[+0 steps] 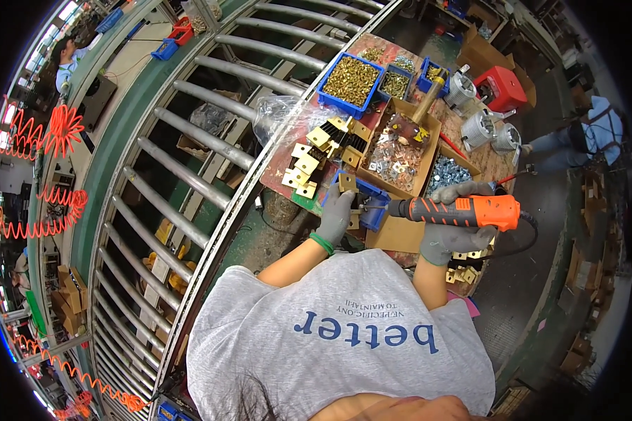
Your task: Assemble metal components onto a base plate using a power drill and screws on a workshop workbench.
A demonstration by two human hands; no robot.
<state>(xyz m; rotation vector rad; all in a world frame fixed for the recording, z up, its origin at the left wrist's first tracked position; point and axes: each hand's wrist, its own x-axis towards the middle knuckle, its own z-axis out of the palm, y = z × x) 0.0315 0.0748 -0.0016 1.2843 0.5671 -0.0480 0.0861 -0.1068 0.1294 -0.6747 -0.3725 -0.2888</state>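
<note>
My left hand (pixel 335 217), in a grey glove with a green cuff, is closed on a small brass-coloured block (pixel 346 182) with a hole in it. My right hand (pixel 446 241), also gloved in grey, wraps round the body of an orange and black power screwdriver (pixel 495 212). The tool lies level, its tip pointing left toward the left hand. Whether the tip touches a screw is too small to tell. Beneath the tip sits a blue bin (pixel 374 219), partly hidden by the left hand. More brass blocks (pixel 303 167) lie in a pile at the left of the bench.
A blue bin of brass screws (pixel 351 78) stands at the back. A cardboard box (pixel 430 146) holds copper-coloured pieces, with a wooden-handled hammer (pixel 427 102) resting across it. Silver fasteners (pixel 448 175) sit beside it. A metal roller conveyor (pixel 189 179) runs along the left. Another person (pixel 600 130) stands at right.
</note>
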